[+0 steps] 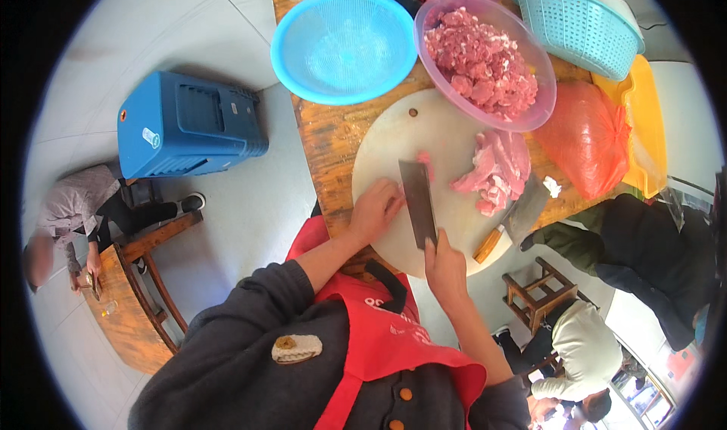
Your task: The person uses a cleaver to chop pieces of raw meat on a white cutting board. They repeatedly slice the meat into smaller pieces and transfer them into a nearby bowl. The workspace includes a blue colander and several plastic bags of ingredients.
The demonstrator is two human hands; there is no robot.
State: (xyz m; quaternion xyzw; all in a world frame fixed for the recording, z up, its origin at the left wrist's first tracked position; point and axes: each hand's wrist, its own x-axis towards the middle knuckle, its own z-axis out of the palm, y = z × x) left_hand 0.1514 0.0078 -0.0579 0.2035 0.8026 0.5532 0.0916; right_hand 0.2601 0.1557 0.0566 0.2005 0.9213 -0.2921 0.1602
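Observation:
On a round white cutting board (386,140), my right hand (446,262) grips the handle of a dark-bladed cleaver (419,203). Left of the blade, my left hand (377,208) rests with curled fingers at a bit of meat, mostly hidden by the fingers. A small strip of pink meat (426,163) lies just beyond the blade. Larger pieces of raw meat (497,166) are piled on the board's right part. Beside them lies a second cleaver with a wooden handle (488,245). A pink plastic bowl (545,98) of cut meat (483,61) overlaps the board's far edge.
A blue plastic colander (343,47) stands far left on the wooden table (321,146). To the right are a tied red plastic bag (588,140), a yellow tray (647,123) and a turquoise basket (579,29). A blue bin (193,126) stands on the floor at left. Several people are nearby.

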